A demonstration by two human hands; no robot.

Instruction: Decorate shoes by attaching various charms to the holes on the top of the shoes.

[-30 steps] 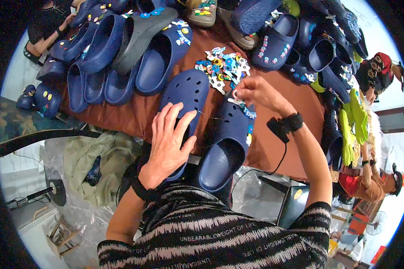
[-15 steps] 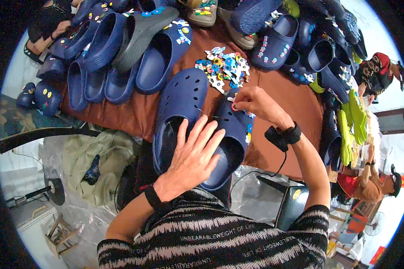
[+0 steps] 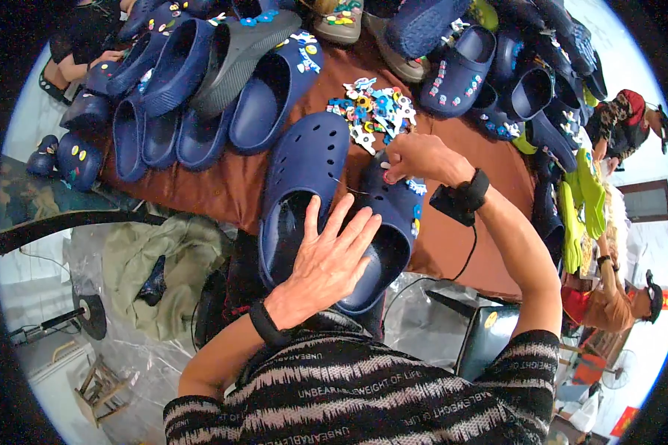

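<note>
Brown satiny cloth (image 3: 490, 237) covers the worktable. Navy foam clogs with rounded toes (image 3: 256, 119) crowd its far left, more at far right.

At the near edge, one pair side by side, toes pointing away: a left navy clog of perforated foam (image 3: 304, 152), its top holes without charms, and a right navy clog of the same foam (image 3: 390, 211), with blue, white and yellow charms along its outer side.

Left hand (image 3: 330, 263): fingers spread wide over both clogs' openings, grasping nothing. Right hand (image 3: 427, 159): thumb and fingers drawn narrow at the right clog's toe. Beyond it, a loose pile of multicoloured flat charms (image 3: 382, 107).

Smallest: a small reddish piece (image 3: 390, 178) in the pinch, probably a charm, too blurred to be sure.

Judged step: fitting at the toe holes. Next move calls for lining the piece up with a hole, pressing firmly, clog steadied.
</note>
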